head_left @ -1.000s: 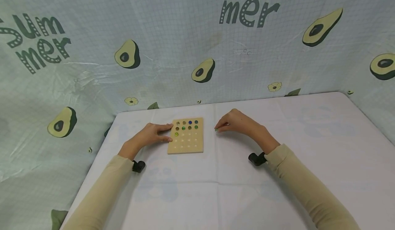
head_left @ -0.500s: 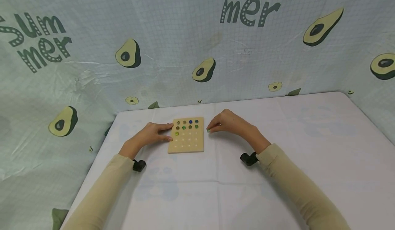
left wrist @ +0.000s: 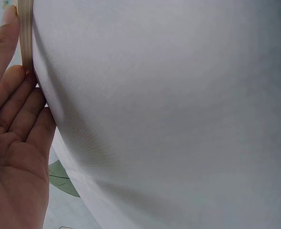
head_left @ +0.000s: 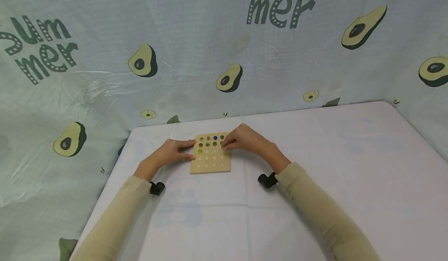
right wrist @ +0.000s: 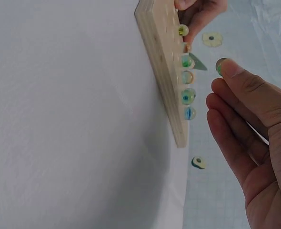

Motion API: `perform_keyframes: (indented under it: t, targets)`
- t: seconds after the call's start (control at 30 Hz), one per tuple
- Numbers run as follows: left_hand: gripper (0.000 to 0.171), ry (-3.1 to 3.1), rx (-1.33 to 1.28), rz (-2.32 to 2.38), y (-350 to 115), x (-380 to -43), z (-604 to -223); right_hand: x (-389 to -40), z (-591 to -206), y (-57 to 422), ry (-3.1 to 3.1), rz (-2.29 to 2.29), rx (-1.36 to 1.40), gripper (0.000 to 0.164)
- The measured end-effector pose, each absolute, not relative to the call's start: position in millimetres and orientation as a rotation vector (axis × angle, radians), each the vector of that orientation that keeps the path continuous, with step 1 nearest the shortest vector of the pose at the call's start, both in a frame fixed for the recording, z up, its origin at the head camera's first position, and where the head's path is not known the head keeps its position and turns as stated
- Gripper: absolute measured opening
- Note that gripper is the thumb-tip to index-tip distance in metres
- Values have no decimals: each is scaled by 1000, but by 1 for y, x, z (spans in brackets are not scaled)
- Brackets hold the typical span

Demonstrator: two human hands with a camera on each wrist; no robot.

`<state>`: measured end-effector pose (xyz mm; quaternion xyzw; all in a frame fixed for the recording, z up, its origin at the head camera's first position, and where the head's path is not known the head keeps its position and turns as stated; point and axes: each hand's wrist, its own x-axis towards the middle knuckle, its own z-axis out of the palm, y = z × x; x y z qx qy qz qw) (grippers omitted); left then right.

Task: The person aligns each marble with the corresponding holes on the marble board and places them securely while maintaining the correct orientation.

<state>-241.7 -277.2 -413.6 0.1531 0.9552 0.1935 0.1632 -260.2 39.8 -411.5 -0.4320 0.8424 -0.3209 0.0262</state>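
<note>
A square wooden board (head_left: pixel 210 169) with rows of shallow round hollows lies on the table. Glass marbles fill its two far rows, and a yellow-green marble (head_left: pixel 200 151) sits at the left of the third. My left hand (head_left: pixel 168 152) rests at the board's left edge, thumb and index finger extended and touching it. Over the board's right side, my right hand (head_left: pixel 243 138) pinches a greenish marble (right wrist: pixel 220 67) between thumb and fingers. In the right wrist view that marble is held apart from the board, partly hidden by the thumb.
A white cloth covers the table (head_left: pixel 217 218), and its far edge meets a hanging backdrop (head_left: pixel 189 31) printed with avocados and lettering. A small black camera (head_left: pixel 267 180) is worn on the right wrist, another camera (head_left: pixel 157 188) on the left.
My right hand has moved left with the marble, from the cloth beside the board to above the board's right side. My left hand has stayed at the board's edge.
</note>
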Motion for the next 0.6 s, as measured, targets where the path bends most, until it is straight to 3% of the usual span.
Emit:
perform_keyframes:
  t: [0.6]
  targets:
    - [80,2729,466,545,-281,-245,-418,-257,-410,16,2641,-980,-1210,18]
